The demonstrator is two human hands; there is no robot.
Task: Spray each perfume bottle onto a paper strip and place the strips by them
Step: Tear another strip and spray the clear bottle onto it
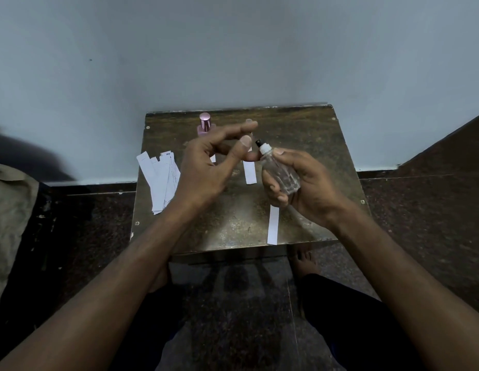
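My right hand (308, 183) grips a small clear glass perfume bottle (282, 178) with a white collar and black nozzle, held tilted above the small brown table (233, 226). My left hand (209, 167) hovers just left of it with its fingers spread and loosely bent, and I see nothing held in it. A pink bottle (205, 127) with a pink cap stands at the back, with a strip end (213, 158) showing below it. Another bottle's pale top (249, 121) peeks out behind my left fingers, above a white strip (249, 173). A third strip (273, 225) lies at the front edge.
A loose pile of several white paper strips (160, 180) lies on the table's left edge. The table stands against a pale wall on a dark speckled floor. Grey cloth (10, 210) lies at the left. My feet (304, 261) are under the table's front.
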